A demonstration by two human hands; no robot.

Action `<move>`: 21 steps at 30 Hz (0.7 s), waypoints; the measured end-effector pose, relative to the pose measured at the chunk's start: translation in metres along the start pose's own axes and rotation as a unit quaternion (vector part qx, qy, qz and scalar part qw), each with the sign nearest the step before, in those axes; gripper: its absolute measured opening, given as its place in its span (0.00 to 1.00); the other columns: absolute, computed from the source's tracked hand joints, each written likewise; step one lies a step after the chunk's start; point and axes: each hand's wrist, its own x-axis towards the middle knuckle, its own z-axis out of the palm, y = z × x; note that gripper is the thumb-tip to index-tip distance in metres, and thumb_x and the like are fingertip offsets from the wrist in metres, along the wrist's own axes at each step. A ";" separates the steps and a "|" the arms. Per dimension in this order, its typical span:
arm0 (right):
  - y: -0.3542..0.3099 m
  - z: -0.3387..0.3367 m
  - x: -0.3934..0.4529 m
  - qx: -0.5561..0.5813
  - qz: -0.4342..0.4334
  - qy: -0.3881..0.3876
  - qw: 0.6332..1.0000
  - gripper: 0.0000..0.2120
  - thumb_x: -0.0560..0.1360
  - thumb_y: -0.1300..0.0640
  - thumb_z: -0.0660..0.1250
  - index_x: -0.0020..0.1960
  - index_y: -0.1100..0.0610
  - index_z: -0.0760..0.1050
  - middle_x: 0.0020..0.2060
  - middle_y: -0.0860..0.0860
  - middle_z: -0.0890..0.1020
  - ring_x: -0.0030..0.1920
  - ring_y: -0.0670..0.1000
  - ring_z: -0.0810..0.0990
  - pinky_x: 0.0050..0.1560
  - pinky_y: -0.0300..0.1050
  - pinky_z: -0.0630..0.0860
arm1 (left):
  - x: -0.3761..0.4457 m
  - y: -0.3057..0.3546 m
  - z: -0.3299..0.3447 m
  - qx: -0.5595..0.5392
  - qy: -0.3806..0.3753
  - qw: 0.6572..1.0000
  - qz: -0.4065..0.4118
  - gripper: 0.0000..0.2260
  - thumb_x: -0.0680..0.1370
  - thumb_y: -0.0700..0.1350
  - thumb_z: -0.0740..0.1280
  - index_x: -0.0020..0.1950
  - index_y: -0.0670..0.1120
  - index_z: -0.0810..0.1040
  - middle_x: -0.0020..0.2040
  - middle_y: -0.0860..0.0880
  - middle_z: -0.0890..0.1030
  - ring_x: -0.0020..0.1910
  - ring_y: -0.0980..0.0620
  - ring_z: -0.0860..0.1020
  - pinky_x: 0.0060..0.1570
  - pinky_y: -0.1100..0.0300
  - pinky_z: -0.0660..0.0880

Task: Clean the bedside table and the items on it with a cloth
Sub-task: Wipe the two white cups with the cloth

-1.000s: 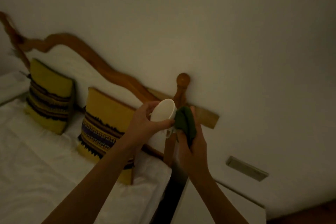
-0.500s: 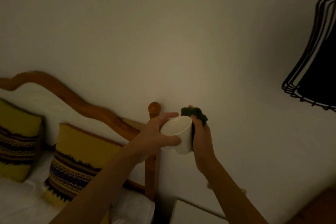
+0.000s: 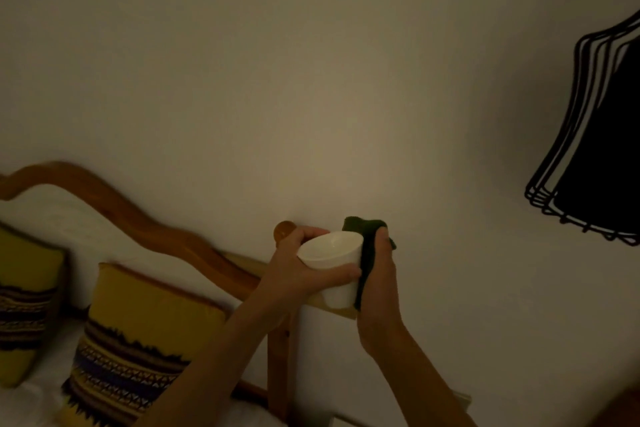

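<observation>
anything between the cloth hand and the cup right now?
Nothing visible. The right hand presses the green cloth straight against the side of the white cup, which the left hand holds up in front of the wall. The bedside table is mostly out of frame, so the way back down can't be judged.

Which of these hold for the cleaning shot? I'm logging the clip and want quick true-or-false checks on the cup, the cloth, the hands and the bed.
1. The left hand grips the white cup. True.
2. The cup stands on the bedside table. False: it is held up in the air in front of the wall, and no table top shows beneath it.
3. The right hand presses a dark green cloth against the cup's side. True.
4. The cloth is white. False: it is dark green.
5. Two yellow patterned pillows lean at the wooden headboard. True.
</observation>
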 end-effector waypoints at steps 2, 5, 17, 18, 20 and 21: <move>-0.011 -0.006 0.008 0.005 0.049 -0.040 0.998 0.27 0.70 0.28 0.56 0.54 0.41 0.84 0.50 0.51 0.87 0.48 0.52 0.87 0.40 0.47 0.83 | 0.001 0.003 0.000 0.011 -0.027 0.999 0.036 0.35 0.56 0.58 0.82 0.59 0.54 0.75 0.52 0.60 0.78 0.53 0.56 0.80 0.47 0.57 0.82; -0.023 -0.010 0.016 -0.008 0.098 -0.082 0.992 0.27 0.74 0.30 0.56 0.54 0.45 0.85 0.49 0.54 0.87 0.46 0.53 0.87 0.38 0.47 0.82 | 0.006 0.002 -0.001 0.008 -0.041 0.997 0.070 0.33 0.58 0.58 0.80 0.58 0.53 0.74 0.52 0.59 0.77 0.53 0.55 0.80 0.45 0.59 0.81; -0.011 -0.026 0.024 -0.023 0.215 -0.149 0.965 0.19 0.77 0.41 0.59 0.49 0.50 0.85 0.46 0.60 0.86 0.43 0.61 0.86 0.39 0.63 0.82 | 0.007 -0.002 0.009 0.019 -0.137 0.981 0.134 0.39 0.64 0.51 0.79 0.72 0.49 0.67 0.59 0.54 0.77 0.57 0.55 0.79 0.49 0.62 0.79; -0.010 -0.024 0.024 -0.027 0.199 -0.128 0.971 0.20 0.78 0.42 0.58 0.50 0.51 0.85 0.46 0.61 0.86 0.43 0.62 0.86 0.39 0.63 0.82 | 0.006 -0.002 0.010 0.027 -0.134 0.981 0.139 0.39 0.64 0.52 0.78 0.73 0.50 0.67 0.60 0.53 0.76 0.58 0.58 0.78 0.50 0.64 0.78; -0.008 -0.019 0.021 -0.023 0.162 -0.064 0.984 0.22 0.80 0.42 0.57 0.54 0.55 0.83 0.48 0.63 0.85 0.46 0.64 0.84 0.41 0.60 0.81 | 0.004 -0.004 0.014 0.037 -0.106 0.983 0.143 0.39 0.64 0.54 0.76 0.73 0.52 0.67 0.64 0.53 0.75 0.60 0.61 0.76 0.54 0.66 0.77; -0.008 -0.017 0.018 -0.023 0.138 -0.024 0.990 0.21 0.81 0.42 0.57 0.55 0.56 0.82 0.49 0.62 0.84 0.48 0.64 0.83 0.43 0.59 0.81 | 0.004 -0.005 0.016 0.031 -0.093 0.986 0.138 0.39 0.64 0.55 0.75 0.73 0.51 0.67 0.65 0.53 0.75 0.62 0.61 0.76 0.56 0.65 0.77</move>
